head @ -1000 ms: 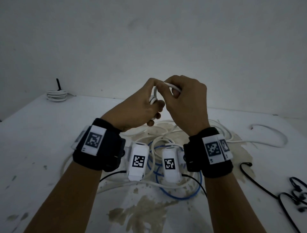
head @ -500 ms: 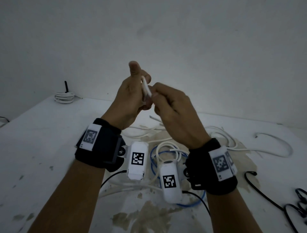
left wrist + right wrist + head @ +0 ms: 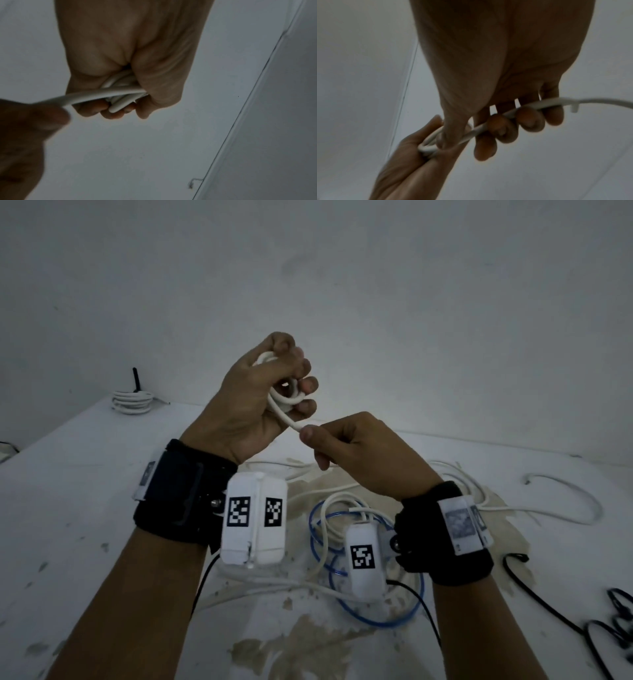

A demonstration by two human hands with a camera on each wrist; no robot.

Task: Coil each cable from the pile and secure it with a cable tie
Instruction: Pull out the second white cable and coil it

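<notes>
My right hand [image 3: 356, 453] has dropped away from the left hand [image 3: 260, 402], drawing out the white cable [image 3: 284, 414] above the desk [image 3: 68, 481]. Left fingers clench small loops; right fingers pinch the springy, light strand near the coil.

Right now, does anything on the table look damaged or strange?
Yes. The white table has large brownish patches where the surface looks stained or peeled, under the loose cables. Otherwise nothing stands out: the left hand holds the white cable in small loops, and the right hand grips its free length.
</notes>
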